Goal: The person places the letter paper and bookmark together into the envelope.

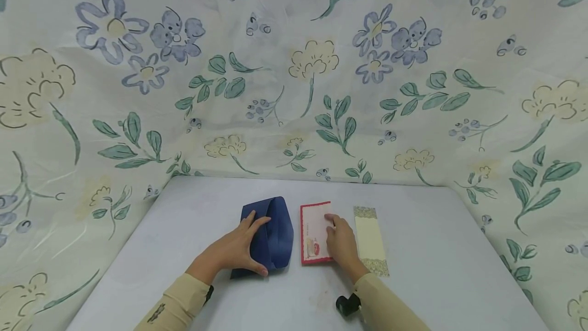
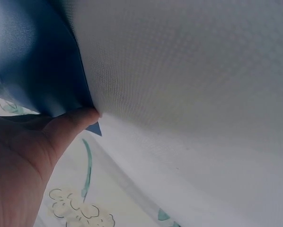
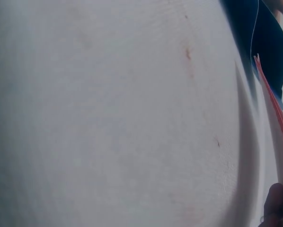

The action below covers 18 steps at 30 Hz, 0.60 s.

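A dark blue envelope (image 1: pixel 281 234) lies on the left part of the table, its pointed flap toward the right and its pocket bulging a little open. My left hand (image 1: pixel 239 245) spans it, the thumb at the near edge and the fingers over the pocket. The left wrist view has the thumb (image 2: pixel 75 124) against the envelope's edge. A pink card (image 1: pixel 314 231) with a red border is gripped at its right side by my right hand (image 1: pixel 342 241). In the right wrist view the card (image 3: pixel 278 113) appears edge-on, raised off the table; most of that hand is out of frame.
Right of the right hand lies a cream paper strip (image 1: pixel 369 241) with patterned ends. The white table (image 1: pixel 436 269) meets a flower-printed cloth (image 1: pixel 312 132) behind and at the sides. A black wrist device (image 1: pixel 347 304) sits under the right sleeve.
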{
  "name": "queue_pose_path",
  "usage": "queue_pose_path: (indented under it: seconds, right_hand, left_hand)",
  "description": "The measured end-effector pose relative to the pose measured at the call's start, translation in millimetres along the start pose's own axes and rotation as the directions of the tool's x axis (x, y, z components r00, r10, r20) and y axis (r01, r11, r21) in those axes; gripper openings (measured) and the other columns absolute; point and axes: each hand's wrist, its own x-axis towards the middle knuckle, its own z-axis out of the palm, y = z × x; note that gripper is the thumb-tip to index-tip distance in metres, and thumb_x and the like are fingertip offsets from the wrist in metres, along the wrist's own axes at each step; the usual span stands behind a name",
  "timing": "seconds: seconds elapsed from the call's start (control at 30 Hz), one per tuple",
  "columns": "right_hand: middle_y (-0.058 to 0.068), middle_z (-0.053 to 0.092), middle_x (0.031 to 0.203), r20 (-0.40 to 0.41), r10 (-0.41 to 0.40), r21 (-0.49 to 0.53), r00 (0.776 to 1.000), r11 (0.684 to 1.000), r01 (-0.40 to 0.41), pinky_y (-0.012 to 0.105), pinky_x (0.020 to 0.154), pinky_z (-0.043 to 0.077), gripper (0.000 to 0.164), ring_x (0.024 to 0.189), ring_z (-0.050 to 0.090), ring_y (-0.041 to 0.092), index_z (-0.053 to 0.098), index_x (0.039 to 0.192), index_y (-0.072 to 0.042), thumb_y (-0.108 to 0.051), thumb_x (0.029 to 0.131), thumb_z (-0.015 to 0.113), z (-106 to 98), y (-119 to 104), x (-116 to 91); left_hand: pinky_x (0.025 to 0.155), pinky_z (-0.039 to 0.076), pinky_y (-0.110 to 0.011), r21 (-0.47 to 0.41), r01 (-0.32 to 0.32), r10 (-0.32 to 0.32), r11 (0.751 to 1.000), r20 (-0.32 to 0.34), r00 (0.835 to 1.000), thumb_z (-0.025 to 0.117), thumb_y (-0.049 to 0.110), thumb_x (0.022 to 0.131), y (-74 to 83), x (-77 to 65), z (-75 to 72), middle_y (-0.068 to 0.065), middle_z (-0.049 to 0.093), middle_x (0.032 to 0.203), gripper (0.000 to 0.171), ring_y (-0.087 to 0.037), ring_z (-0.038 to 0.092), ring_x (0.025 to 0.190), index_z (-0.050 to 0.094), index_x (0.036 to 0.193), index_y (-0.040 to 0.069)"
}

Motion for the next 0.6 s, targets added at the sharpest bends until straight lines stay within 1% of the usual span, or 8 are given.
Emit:
queue_pose_path:
  seconds: [0.6]
  right_hand:
    - [0.016,0.066,0.122,-0.015,-0.032,0.014,0.999,0.999,0.032,0.048,0.095,0.052,0.031,0.112,0.064,0.031,0.063,0.131,-0.003,-0.003,0.100,0.059,0.3,-2.2,1.3]
  left_hand:
    - [0.102,0.042,-0.069,0.011,-0.013,0.013,1.000,-0.007,1.000,0.092,0.066,0.055,-2.6,0.9,1.8,-0.033,0.011,0.164,0.130,-0.058,0.034,0.140,0.028,0.159,0.022]
